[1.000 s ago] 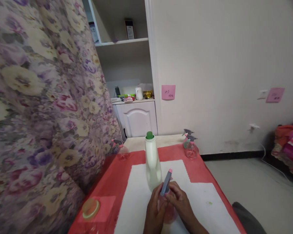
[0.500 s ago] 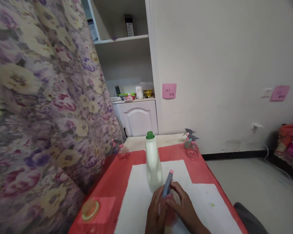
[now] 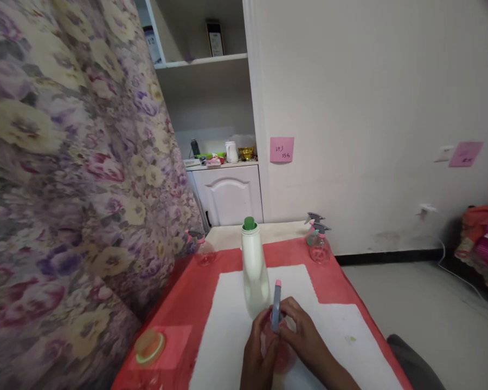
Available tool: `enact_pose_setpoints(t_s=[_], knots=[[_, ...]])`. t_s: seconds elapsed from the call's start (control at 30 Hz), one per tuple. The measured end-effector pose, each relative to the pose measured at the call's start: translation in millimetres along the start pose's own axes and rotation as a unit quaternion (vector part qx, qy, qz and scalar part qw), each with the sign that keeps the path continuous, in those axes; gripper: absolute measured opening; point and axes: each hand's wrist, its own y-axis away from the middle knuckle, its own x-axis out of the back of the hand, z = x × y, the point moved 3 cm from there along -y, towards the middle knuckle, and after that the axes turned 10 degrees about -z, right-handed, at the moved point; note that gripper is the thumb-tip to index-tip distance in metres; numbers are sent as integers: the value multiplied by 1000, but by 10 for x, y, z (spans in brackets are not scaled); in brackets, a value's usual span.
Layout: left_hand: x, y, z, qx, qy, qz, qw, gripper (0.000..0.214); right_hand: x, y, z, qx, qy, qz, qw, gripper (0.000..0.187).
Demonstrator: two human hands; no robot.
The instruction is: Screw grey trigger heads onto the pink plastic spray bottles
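Both my hands meet low in the middle of the view over a small clear pink spray bottle standing on a white cloth. My left hand is wrapped around the bottle's body. My right hand grips its neck below the grey trigger head, whose pink tip points up and away from me. A tall white bottle with a green cap stands just behind my hands, touching neither.
The cloth lies on a red table. Two more spray bottles stand at its far right, one at the far left by a flowered curtain. A green-rimmed lid lies near left. A white cupboard stands behind.
The grey trigger head has turned from leaning right to nearly straight up and down, and my right hand has shifted with it. The left hand keeps its hold on the bottle.
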Motion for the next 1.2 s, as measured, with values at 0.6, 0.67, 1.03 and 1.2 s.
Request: enact_pose_setpoints(t_s=[0.6,0.67,1.03,1.2], knots=[[42,-58,159,-4,32,-9,999,47,-212,61,205,-6,-22,146,989,11],[80,-66,205,1,57,-30,998,47,-201,49,199,2,-26,129,991,13],[179,-281,855,14,-13,-27,999,30,-112,4,154,9,-13,66,998,17],[149,-481,852,71,-46,-90,992,29,-69,-1,146,5,-19,45,999,21]])
